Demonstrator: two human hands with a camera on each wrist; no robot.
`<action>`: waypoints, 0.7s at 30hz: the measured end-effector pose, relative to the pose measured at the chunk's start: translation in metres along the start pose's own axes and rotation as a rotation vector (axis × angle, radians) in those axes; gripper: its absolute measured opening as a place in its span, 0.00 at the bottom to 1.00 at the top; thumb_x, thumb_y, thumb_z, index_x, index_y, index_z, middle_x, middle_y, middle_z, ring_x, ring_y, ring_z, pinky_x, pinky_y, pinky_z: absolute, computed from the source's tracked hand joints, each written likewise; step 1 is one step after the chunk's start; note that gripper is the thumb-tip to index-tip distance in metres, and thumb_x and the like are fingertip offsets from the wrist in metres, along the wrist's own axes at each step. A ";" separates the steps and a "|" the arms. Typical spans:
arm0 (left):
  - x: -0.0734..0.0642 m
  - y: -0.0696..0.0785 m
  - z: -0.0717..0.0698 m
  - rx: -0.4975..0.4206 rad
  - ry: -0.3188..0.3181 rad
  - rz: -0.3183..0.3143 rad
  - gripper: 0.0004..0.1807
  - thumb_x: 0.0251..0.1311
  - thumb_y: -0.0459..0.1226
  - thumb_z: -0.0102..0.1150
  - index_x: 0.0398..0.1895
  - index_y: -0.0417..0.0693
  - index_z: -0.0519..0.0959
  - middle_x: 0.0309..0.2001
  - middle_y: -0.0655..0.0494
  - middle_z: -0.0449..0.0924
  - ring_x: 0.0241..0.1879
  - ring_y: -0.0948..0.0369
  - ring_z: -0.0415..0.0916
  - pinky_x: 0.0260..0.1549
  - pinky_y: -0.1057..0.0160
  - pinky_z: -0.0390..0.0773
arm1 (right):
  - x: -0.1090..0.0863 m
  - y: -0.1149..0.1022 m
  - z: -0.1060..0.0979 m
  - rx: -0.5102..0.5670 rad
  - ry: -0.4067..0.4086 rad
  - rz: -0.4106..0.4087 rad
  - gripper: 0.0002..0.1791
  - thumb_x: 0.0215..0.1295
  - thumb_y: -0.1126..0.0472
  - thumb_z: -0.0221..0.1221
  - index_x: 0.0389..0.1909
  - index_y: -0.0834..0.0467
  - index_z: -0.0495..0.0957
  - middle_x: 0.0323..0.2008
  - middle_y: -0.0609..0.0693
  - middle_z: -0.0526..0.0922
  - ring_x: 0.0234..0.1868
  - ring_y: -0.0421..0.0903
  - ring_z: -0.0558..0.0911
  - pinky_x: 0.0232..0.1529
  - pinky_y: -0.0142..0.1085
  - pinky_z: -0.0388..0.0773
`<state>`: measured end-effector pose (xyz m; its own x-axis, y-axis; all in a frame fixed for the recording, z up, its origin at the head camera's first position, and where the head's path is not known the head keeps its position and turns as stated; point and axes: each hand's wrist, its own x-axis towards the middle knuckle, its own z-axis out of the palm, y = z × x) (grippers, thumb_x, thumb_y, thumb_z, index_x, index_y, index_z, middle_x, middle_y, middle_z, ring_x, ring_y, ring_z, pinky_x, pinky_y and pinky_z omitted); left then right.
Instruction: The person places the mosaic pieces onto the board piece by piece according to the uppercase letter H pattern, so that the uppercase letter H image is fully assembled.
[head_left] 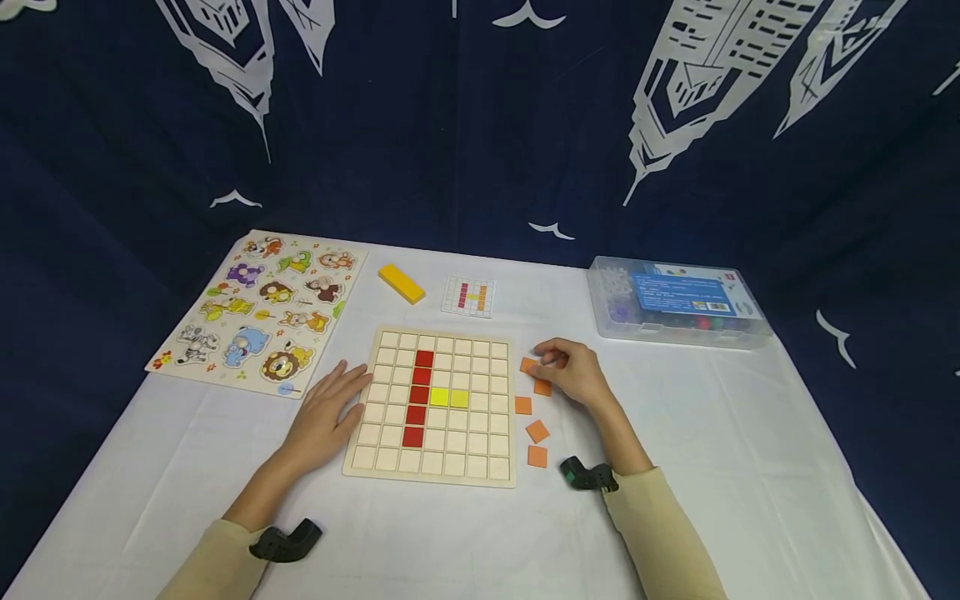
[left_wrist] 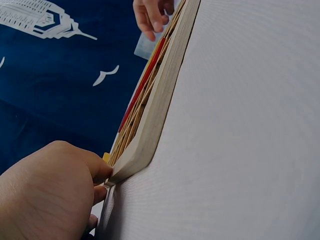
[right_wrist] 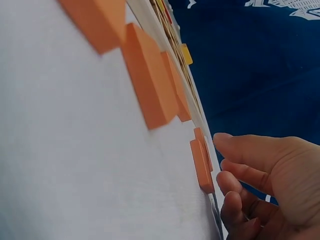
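A wooden grid board (head_left: 457, 477) lies on the table with a column of several red tiles (head_left: 419, 395) and two yellow tiles (head_left: 449, 397) set in its squares. My left hand (head_left: 324, 419) rests against the board's left edge; in the left wrist view the thumb touches the board near a corner. To the right of the board, several orange tiles (head_left: 537, 456) lie loose on the cloth. Over the farthest of them hovers my right hand (head_left: 574, 372), fingers loosely bent. The right wrist view shows the fingertips (right_wrist: 223, 140) apart from the orange tiles (right_wrist: 202, 166), holding nothing.
Behind the board are a small pattern card (head_left: 468, 297) and a yellow block (head_left: 401, 284). An animal puzzle board (head_left: 258, 317) lies at the left. A clear plastic box (head_left: 675, 304) stands at the back right. A dark patterned curtain (head_left: 420, 125) hangs behind the table.
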<state>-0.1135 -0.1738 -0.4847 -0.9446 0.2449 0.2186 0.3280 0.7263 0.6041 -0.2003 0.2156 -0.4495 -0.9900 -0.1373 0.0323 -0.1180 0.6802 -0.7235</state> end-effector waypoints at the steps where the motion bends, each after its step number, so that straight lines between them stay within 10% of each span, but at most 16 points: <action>1: 0.000 0.000 0.000 0.000 0.000 -0.001 0.26 0.65 0.31 0.53 0.67 0.39 0.69 0.71 0.41 0.64 0.75 0.40 0.49 0.72 0.40 0.47 | 0.000 0.000 0.001 -0.001 -0.002 0.000 0.16 0.54 0.60 0.71 0.43 0.61 0.83 0.32 0.53 0.83 0.27 0.43 0.71 0.27 0.30 0.68; 21: 0.001 -0.001 0.001 0.002 -0.004 -0.004 0.26 0.65 0.31 0.53 0.67 0.40 0.70 0.71 0.42 0.64 0.75 0.40 0.49 0.72 0.40 0.47 | -0.001 -0.002 0.005 -0.054 -0.011 0.035 0.14 0.53 0.61 0.71 0.40 0.60 0.85 0.31 0.52 0.84 0.24 0.43 0.70 0.25 0.31 0.66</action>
<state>-0.1143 -0.1739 -0.4856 -0.9461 0.2440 0.2132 0.3239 0.7288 0.6033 -0.1987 0.2106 -0.4513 -0.9927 -0.1205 -0.0002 -0.0876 0.7228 -0.6855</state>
